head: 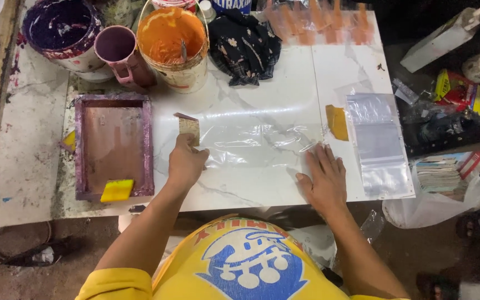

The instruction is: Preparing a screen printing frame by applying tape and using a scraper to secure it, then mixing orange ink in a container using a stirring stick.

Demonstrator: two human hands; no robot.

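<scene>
A clear plastic bag (256,145) lies flat on the white marble-patterned table (284,72). My left hand (185,161) grips a small brown card scraper (188,127) at the bag's left edge. My right hand (323,176) rests flat, fingers spread, on the bag's right end. An orange-stained piece (337,122) lies just beyond my right fingers. A stack of clear plastic bags (378,143) sits to the right of it.
A purple-stained wooden screen frame (113,145) with a yellow squeegee (116,190) lies at the left. Behind stand a purple paint bucket (62,30), a purple mug (119,51), an orange paint bucket (174,47) and a dark cloth (244,45). Clutter fills a dark shelf (451,94) at the right.
</scene>
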